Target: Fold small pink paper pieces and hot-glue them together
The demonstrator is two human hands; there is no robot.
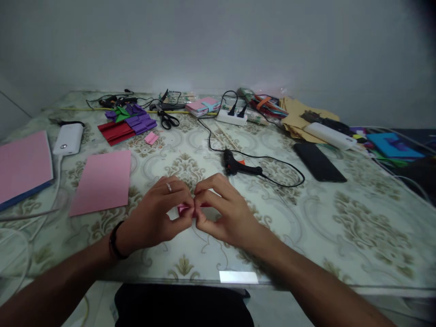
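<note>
A small piece of pink paper (184, 209) sits between my two hands, above the near middle of the table. My left hand (162, 209) pinches it from the left, thumb and fingers pressed together. From the right, my right hand (223, 209) pinches it the same way, the fingertips of both hands almost touching. Most of the paper is hidden behind the fingers, so its folds cannot be made out. Left of my left hand lies a flat pink sheet (102, 184). Beyond my right hand rests a black glue gun (240, 165) with its cord.
Folded red, purple and green papers (117, 131), a small pink piece (151, 138) and black scissors (166, 119) lie at the back left. A power strip (232, 117) stands at the back. A black phone (319, 162) lies right, a white power bank (68, 138) left.
</note>
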